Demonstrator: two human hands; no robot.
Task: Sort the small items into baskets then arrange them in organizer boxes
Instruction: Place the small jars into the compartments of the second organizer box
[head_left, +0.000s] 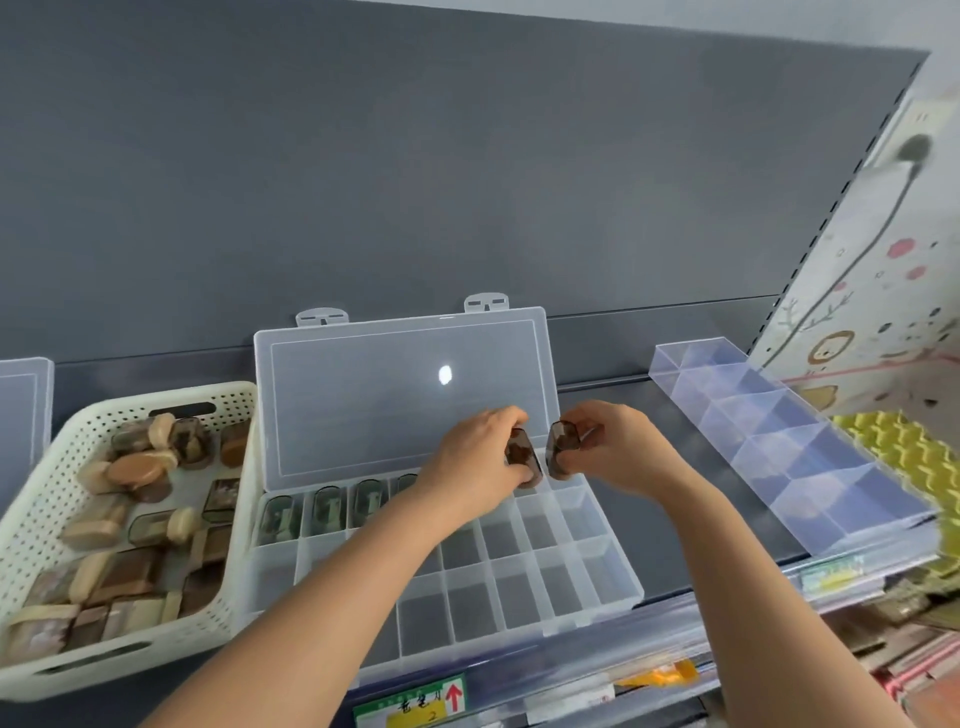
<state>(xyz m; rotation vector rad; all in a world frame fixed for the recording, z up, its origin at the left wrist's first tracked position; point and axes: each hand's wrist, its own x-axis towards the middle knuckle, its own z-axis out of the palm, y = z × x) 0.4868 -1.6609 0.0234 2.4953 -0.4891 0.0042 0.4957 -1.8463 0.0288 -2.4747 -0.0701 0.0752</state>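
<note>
At nine o'clock of the view, a clear lid (23, 415) is cut off by the left edge. Just beside it at its three o'clock, a cream perforated basket (31, 525) sits on the shelf (649, 519). It holds a loose heap of small cases (140, 467) in brown and tan, lying at all angles, some with pale rounded caps.

The organizer box (519, 597) touches the basket's right wall, at about six o'clock of the view. Its lid (395, 400) stands open against the grey back panel. Four dark cases (328, 512) stand upright side by side in the far row, one to a compartment, starting from the left end.

Over the right end of that far row, the left hand (478, 462) has its grip curled round a dark brown case (522, 457), held on end. Just at its three o'clock, the right hand (618, 447) pinches a second dark case (562, 449) between thumb and fingers. The two cases are just beside each other; I cannot tell if they touch.

At three o'clock of the view, a long clear divided tray (779, 441) lies slantwise on the shelf, well apart from the box. A yellow zigzag-patterned thing (904, 447) shows beyond its far side.
</note>
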